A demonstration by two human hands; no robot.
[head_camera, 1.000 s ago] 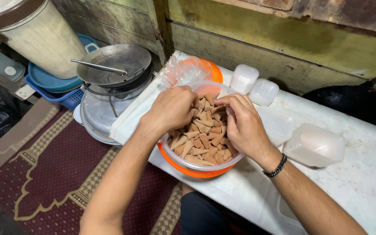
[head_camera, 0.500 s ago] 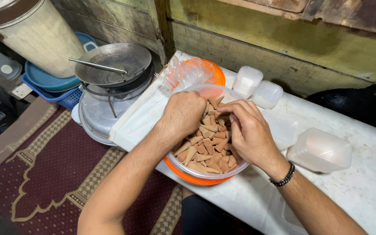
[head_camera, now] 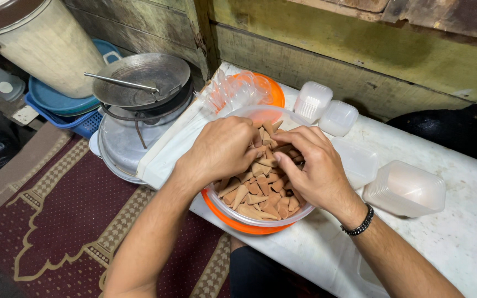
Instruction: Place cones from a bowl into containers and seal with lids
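Note:
A clear plastic bowl (head_camera: 302, 208) full of several small brown cone-shaped snacks (head_camera: 260, 194) rests on an orange lid or plate (head_camera: 233, 216) at the near edge of a white table (head_camera: 459, 243). My left hand (head_camera: 223, 148) reaches into the bowl from the left, fingers curled down among the cones. My right hand (head_camera: 311, 165), with a black bead bracelet on the wrist, reaches in from the right with its fingertips pinched on cones. The two hands almost touch over the middle of the bowl. What each hand grips is partly hidden by the fingers.
Stacked clear plastic containers (head_camera: 405, 187) and small lidded tubs (head_camera: 324, 108) sit on the table to the right. A clear bag (head_camera: 235, 90) lies behind the bowl. Left of the table stand a metal pan with a ladle (head_camera: 141, 78) on a pot, blue basins (head_camera: 62, 102) and a large cream bin (head_camera: 45, 46). A maroon rug (head_camera: 67, 221) covers the floor.
Both hands have stayed in the bowl, working among the cones. The view has shifted slightly, so the bowl sits a little lower and further right.

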